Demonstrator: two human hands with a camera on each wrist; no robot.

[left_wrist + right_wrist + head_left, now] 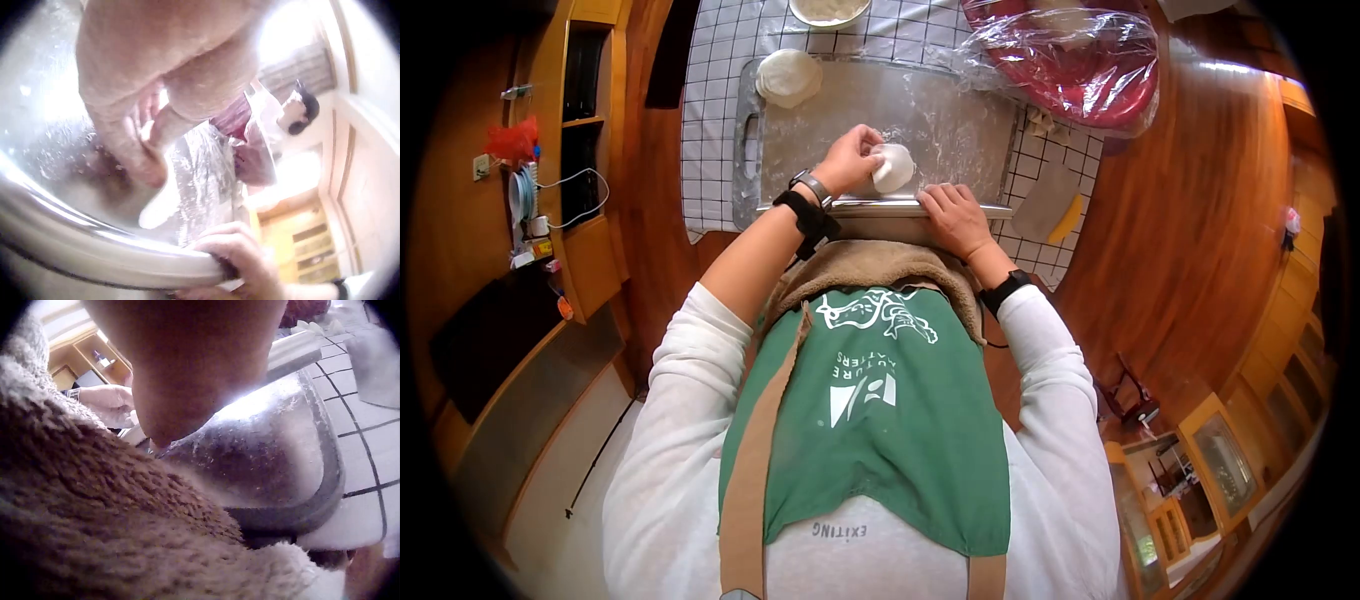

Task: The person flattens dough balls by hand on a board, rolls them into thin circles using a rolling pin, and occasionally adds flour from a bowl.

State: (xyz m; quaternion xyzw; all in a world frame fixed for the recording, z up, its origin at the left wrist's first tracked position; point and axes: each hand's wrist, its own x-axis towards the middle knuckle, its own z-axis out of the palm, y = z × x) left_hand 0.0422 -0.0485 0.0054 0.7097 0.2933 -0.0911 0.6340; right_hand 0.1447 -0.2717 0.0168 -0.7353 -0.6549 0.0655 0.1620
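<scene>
My left hand [853, 162] pinches the edge of a thin white dough round [893, 168] between thumb and fingertips, above the floury metal board [830, 125]. In the left wrist view, the left hand [156, 75] hides part of the white round [160, 206]. My right hand [956, 222] lies over a long silvery bar [870, 208] at the board's near edge; in the left wrist view, the right hand [240, 253] has its fingers bent over the bar's end [125, 253]. At the board's far left sits a stack of white rounds [790, 78].
A bowl [830, 10] stands beyond the board. At the far right is a red basin [1090, 70] covered in clear plastic. A grey scraper-like sheet [1046, 203] and a yellow piece [1065, 222] lie on the checked cloth [715, 120] side.
</scene>
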